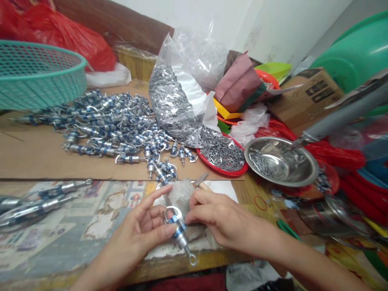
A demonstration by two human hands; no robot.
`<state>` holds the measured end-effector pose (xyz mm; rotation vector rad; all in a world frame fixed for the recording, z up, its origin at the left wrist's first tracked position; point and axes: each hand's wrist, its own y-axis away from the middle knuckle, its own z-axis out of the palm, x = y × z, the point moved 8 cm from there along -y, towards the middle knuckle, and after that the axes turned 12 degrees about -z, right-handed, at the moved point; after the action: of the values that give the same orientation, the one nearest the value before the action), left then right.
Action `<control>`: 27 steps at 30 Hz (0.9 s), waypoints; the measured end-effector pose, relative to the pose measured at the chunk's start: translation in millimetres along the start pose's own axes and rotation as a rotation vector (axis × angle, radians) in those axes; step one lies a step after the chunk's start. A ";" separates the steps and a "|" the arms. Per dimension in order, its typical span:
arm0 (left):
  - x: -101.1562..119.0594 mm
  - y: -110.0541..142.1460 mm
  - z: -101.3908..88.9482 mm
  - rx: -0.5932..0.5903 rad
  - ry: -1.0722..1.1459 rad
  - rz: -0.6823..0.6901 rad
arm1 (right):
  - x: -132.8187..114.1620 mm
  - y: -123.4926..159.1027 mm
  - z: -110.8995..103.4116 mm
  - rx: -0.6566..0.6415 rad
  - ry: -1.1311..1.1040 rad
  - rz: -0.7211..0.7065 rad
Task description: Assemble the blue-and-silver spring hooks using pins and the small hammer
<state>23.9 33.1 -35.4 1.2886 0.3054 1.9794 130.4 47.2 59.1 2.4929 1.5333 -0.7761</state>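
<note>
My left hand (145, 226) pinches a small silver-and-blue metal fitting (180, 234) between thumb and fingers. A curved hook is at the fitting's upper end, and a ring eye points down toward the table edge. My right hand (215, 214) is closed close beside the hook, its thumb and forefinger pressed together; what they hold is hidden. Behind the hands sits a pale, cloudy lump (181, 192). A pointed metal blade (201, 179) shows just beyond my right knuckles; I cannot tell whether the hand touches it.
Similar fittings (112, 125) are heaped on cardboard (36, 157). Larger ones (39, 206) lie left. A plastic bag (176, 101) spills small metal pieces into a red tray (222, 173). Right stands a steel bowl (313, 171) holding pins, below a grey bar (345, 107). A green basket (42, 91) stands back left.
</note>
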 end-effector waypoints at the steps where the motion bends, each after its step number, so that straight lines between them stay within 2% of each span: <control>1: 0.3 0.3 0.0 0.004 0.004 0.002 | -0.3 -1.2 1.4 -0.006 -0.022 -0.001; 5: 1.8 0.8 1.0 0.001 0.011 0.022 | 3.8 -7.4 5.8 0.120 -0.206 0.046; 8: 1.3 -0.2 1.4 -0.001 0.009 0.017 | 16.3 -7.1 9.7 0.239 -0.353 0.223; 11: 2.2 -0.8 2.6 -0.012 0.021 0.025 | 26.6 -1.8 16.1 0.339 -0.606 0.417; 14: 2.5 -0.3 3.2 -0.015 0.042 0.034 | 28.1 1.9 19.4 0.427 -0.774 0.492; 18: 1.5 0.0 2.4 -0.009 0.057 0.044 | 25.7 5.2 19.0 0.498 -0.681 0.466; 23: 1.7 0.3 2.2 0.004 0.056 0.050 | 6.3 5.7 12.9 0.551 -0.294 0.218; 27: 2.6 3.0 1.6 0.040 0.066 0.041 | 0.0 5.7 14.4 0.565 -0.228 0.176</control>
<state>23.3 32.5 -31.2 1.2657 0.3549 2.0635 130.1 39.4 45.7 2.7181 1.1116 -1.5767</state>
